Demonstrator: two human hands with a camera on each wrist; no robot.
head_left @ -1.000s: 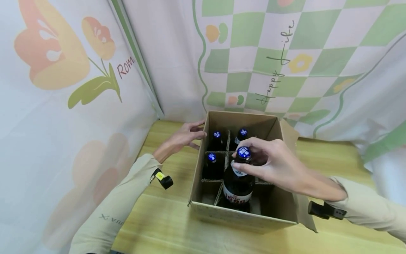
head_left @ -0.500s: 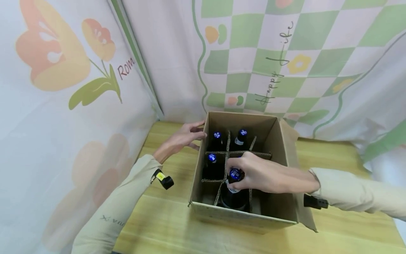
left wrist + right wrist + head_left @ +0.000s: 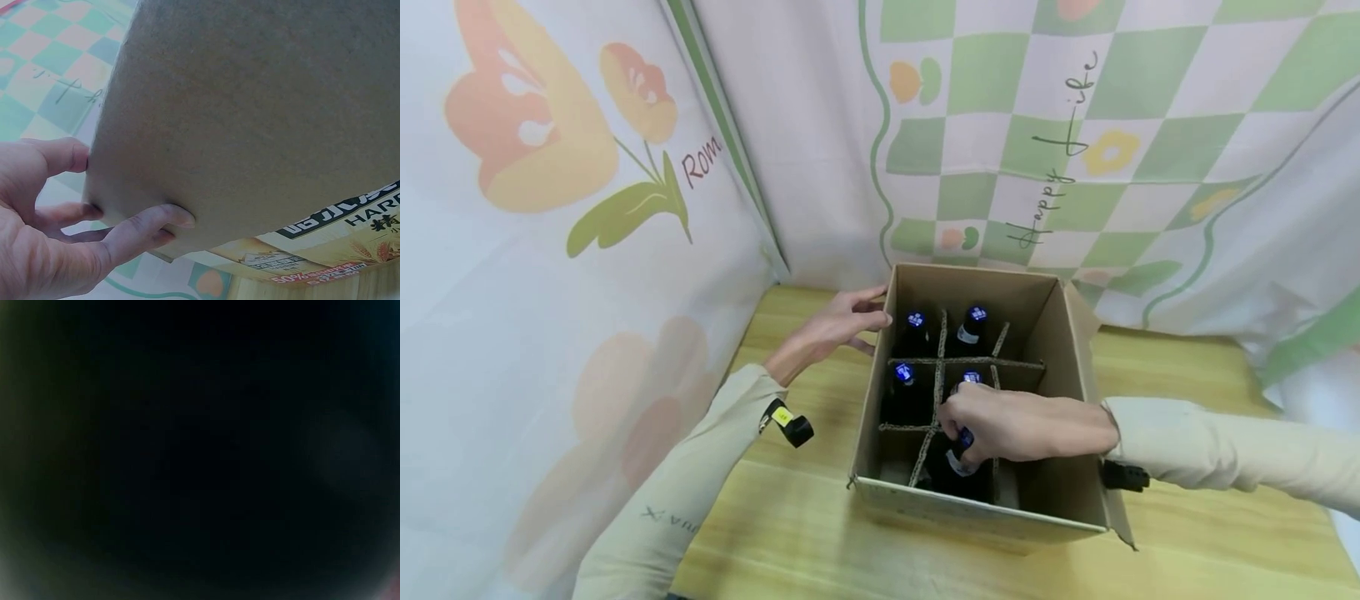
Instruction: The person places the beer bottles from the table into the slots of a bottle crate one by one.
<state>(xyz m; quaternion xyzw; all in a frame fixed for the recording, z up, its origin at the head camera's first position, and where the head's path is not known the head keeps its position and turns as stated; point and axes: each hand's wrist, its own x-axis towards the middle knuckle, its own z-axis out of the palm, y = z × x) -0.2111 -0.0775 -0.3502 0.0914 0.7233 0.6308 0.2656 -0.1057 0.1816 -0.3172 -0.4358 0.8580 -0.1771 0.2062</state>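
Note:
My right hand reaches down into an open cardboard carton in the head view, its fingers curled around the neck of a dark glass bottle with a blue cap. That bottle stands low in a front-middle compartment. My left hand touches the outside of the carton's left wall near the top edge, fingers spread; in the left wrist view its fingertips rest against the brown cardboard. Other blue-capped bottles stand in the compartments behind. The right wrist view is almost black and shows nothing clear.
A cardboard divider splits the carton into compartments. The carton's right flap hangs outward. Underneath is a light wooden table. A printed curtain rises close behind and to the left.
My right hand has lowered the bottle down into the front-middle compartment, and a blue cap behind it has come into view. The left hand stays against the carton.

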